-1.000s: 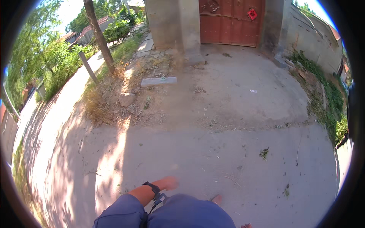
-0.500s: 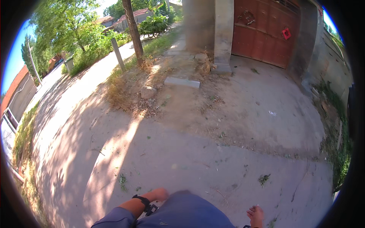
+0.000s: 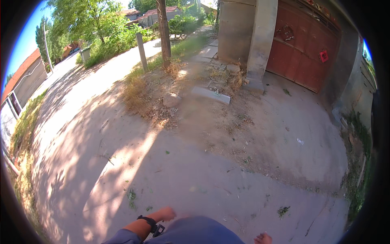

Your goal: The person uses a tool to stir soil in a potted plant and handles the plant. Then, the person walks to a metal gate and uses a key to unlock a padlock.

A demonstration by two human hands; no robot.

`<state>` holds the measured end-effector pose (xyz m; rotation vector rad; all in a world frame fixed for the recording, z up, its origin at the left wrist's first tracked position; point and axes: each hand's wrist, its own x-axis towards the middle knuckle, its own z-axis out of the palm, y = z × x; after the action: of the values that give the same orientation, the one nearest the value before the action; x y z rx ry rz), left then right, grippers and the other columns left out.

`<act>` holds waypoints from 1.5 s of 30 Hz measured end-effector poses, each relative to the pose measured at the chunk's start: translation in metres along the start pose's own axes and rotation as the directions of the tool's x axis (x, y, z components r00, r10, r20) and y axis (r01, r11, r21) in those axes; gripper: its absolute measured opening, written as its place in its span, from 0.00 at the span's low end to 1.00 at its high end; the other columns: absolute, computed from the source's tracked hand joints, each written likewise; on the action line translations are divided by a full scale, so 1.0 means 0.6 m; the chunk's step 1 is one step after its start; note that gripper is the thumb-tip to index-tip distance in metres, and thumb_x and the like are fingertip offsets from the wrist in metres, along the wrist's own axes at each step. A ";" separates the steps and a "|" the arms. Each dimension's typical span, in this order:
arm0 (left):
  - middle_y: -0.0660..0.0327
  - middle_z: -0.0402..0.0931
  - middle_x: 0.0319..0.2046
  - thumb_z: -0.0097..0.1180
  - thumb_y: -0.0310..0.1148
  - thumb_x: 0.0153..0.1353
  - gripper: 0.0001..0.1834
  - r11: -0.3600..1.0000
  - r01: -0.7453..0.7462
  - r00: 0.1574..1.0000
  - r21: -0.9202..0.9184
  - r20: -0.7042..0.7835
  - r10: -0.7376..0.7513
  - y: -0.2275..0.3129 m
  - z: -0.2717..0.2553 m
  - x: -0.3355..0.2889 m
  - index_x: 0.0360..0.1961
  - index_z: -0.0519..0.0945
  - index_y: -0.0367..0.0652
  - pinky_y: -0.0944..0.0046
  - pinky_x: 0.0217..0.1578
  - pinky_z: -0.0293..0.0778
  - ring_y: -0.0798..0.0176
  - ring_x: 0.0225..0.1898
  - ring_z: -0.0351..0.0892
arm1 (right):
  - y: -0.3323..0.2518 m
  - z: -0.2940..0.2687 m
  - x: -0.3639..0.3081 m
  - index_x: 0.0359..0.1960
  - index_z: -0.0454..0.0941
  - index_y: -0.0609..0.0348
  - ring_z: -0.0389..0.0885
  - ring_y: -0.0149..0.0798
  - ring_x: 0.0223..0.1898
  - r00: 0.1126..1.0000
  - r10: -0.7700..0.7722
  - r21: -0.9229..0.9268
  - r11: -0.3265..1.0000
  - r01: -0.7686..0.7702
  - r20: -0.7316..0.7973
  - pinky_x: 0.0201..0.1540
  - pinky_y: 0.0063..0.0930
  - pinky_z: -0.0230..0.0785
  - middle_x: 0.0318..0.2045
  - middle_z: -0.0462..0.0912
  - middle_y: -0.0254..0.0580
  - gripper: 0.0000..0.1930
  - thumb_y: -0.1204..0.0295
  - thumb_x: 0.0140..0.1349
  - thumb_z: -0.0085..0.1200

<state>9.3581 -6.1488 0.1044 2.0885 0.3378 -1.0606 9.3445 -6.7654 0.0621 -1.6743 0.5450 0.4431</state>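
Observation:
My left hand (image 3: 166,213) hangs in front of my dark blue clothing (image 3: 197,232), above the dirt ground. Its fingers are smeared and mostly turned away, so their pose cannot be made out. A black strap with a small buckle-like device (image 3: 153,226) is around the left wrist. My right hand (image 3: 263,238) shows at the lower edge, away from my body, with its fingers curled in and nothing seen in them. Neither hand touches anything around it.
A red metal gate (image 3: 302,49) stands at the far right beside a concrete pillar (image 3: 262,40). Ahead lie a stone slab (image 3: 211,95) and a rock (image 3: 172,100). A tree trunk (image 3: 164,34) and a post (image 3: 141,51) line the sunlit road (image 3: 97,73). Leaf clumps (image 3: 283,211) dot the ground.
The view has turned slightly left and up, so the gate, pillar and slab sit farther right and lower. My right hand has sunk toward the lower edge.

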 end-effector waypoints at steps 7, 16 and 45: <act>0.57 0.77 0.17 0.51 0.32 0.50 0.15 0.971 0.031 0.986 -0.239 -0.152 -0.069 -0.148 -0.089 -0.037 0.39 0.82 0.42 0.62 0.17 0.74 0.61 0.16 0.77 | -0.248 0.244 0.132 0.46 0.68 0.67 0.82 0.47 0.31 0.966 0.253 0.024 0.967 -0.255 0.057 0.30 0.36 0.75 0.35 0.78 0.50 0.22 0.56 0.66 0.41; 0.55 0.80 0.21 0.59 0.28 0.49 0.17 0.659 0.118 0.909 -0.743 -0.185 -0.372 -0.269 -0.056 -0.097 0.42 0.80 0.33 0.66 0.18 0.74 0.65 0.19 0.80 | -0.459 0.565 0.344 0.43 0.72 0.63 0.82 0.42 0.32 0.935 0.241 -0.353 0.925 -0.141 0.259 0.33 0.34 0.74 0.37 0.79 0.46 0.18 0.58 0.66 0.44; 0.54 0.79 0.25 0.59 0.26 0.50 0.20 0.557 0.027 0.779 -0.830 -0.331 -0.532 -0.646 -0.714 -0.049 0.46 0.75 0.33 0.63 0.21 0.72 0.63 0.22 0.77 | -0.818 1.497 0.480 0.43 0.73 0.61 0.81 0.38 0.32 0.856 0.247 -0.561 0.825 0.059 0.454 0.34 0.30 0.73 0.36 0.79 0.43 0.19 0.56 0.64 0.47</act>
<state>9.3824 -5.5709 0.0888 1.4390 1.2641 -0.2750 9.8747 -5.8468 0.1409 -1.9774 0.0919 1.1812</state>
